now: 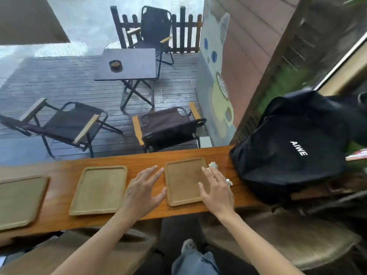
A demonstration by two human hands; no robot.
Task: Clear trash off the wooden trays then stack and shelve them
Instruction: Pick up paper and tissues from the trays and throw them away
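Observation:
Three bare wooden trays lie in a row on a long wooden counter: a left tray, a middle tray and a right tray. My left hand hovers open between the middle and right trays, fingers spread near the right tray's left rim. My right hand is open over the right tray's right rim, fingers spread. Crumpled white paper trash lies on the counter just off the tray's far right corner, and another scrap shows beside my right hand.
A black backpack sits on the counter's right end, close to the right tray. Stool seats stand below the counter. Beyond the counter are folding chairs and a small dark table with an ashtray on a wet deck.

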